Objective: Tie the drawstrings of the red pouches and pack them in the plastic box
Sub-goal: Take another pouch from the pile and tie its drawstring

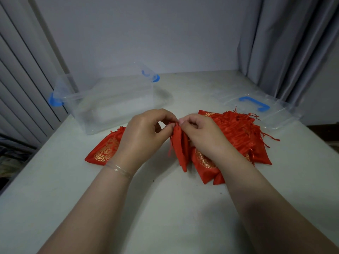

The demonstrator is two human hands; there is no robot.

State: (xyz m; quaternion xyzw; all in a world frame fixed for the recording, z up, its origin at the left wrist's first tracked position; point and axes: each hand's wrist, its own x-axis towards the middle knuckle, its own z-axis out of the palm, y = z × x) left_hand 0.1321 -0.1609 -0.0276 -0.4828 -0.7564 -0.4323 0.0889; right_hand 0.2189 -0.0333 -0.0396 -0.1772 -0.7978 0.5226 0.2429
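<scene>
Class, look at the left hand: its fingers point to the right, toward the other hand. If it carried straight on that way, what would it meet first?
Most likely the right hand: the left hand already pinches the top of the held red pouch, and the other hand's fingers lie just beyond it. Depth is hard to judge.

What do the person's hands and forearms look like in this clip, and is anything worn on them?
Both forearms are bare, with no sleeves in view and no gloves. The left hand has a thin, pale, glossy bangle of a few fine strands around the wrist. The right hand shows no ring, watch or band; its wrist is bare. Fingernails look short and unpainted, as far as the picture shows.
</scene>
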